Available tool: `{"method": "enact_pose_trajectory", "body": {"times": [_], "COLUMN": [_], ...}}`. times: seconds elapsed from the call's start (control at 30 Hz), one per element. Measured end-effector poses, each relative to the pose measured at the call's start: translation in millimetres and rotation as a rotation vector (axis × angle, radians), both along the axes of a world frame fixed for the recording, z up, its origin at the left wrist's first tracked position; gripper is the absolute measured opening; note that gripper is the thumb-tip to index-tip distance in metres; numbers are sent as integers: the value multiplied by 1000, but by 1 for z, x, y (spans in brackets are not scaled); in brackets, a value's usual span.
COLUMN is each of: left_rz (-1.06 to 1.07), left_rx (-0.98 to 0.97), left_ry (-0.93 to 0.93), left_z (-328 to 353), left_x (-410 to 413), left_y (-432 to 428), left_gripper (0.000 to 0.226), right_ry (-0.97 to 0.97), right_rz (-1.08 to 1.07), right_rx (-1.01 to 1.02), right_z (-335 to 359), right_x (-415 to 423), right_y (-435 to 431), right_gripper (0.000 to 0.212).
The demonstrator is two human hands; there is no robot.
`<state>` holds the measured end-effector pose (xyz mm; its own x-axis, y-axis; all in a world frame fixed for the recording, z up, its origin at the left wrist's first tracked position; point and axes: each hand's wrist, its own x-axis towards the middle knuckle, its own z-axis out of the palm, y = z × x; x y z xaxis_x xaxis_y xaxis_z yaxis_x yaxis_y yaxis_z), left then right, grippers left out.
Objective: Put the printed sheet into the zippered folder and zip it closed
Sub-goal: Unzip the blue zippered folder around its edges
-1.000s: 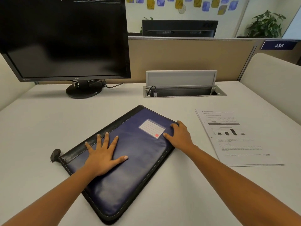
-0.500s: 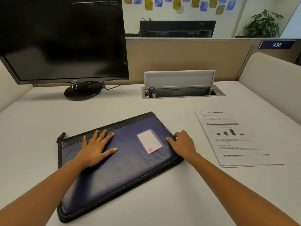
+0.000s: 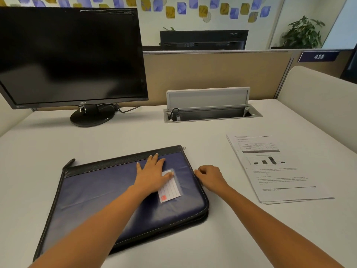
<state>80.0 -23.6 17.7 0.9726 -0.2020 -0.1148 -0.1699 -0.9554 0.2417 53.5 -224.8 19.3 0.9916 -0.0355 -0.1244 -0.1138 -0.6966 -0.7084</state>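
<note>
The zippered folder (image 3: 108, 192), navy with black trim, lies flat on the desk with its zip closed and its long side nearly parallel to the desk front. My left hand (image 3: 152, 173) presses flat on its upper right part, partly covering the label card (image 3: 170, 190). My right hand (image 3: 210, 177) is at the folder's right edge, its curled fingertips pinching the zip edge. A small metal zip pull (image 3: 184, 147) shows at the far right corner. The printed sheet (image 3: 274, 167) lies on the desk to the right, apart from both hands.
A black monitor (image 3: 69, 59) on a round stand (image 3: 92, 117) fills the back left. An open cable hatch (image 3: 210, 113) sits at the back middle, before the beige partition (image 3: 212, 74). A padded side panel (image 3: 318, 105) borders the desk (image 3: 251, 229) on the right.
The folder has turned clockwise until nearly square to the desk. My left hand slid from its left part to beside the label card, and my right hand moved off the top to the edge.
</note>
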Motion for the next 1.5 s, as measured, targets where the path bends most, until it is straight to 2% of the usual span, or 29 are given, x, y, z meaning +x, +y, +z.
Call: {"method": "enact_pose_trajectory", "body": {"times": [0.1,0.27,0.53,0.7,0.87,1.5], "left_rz": [51,120,185,182,184,192], "left_rx": [-1,3,6,19,12,25], "left_ry": [-2,2,29,-49,-64,-67], "left_z": [1,0,-7,-14,-15,-21], "left_x": [11,31,44,41,40,38], "left_y": [-7,-3,-25,-26,-26,-27], "left_gripper": [70,73,86,85,84,87], "right_ry": [-30,-65,-70,-116,-166,-302], "right_rz": [16,6,53,29,-4,8], "right_rx": [3,10,-73,-84,-67,-27], "right_z": [3,2,-4,-7,-10,-22], "right_x": [20,59,102,113,116,61], "right_y": [2,6,20,24,26,12], "right_gripper": [19,21,37,29,17,15]}}
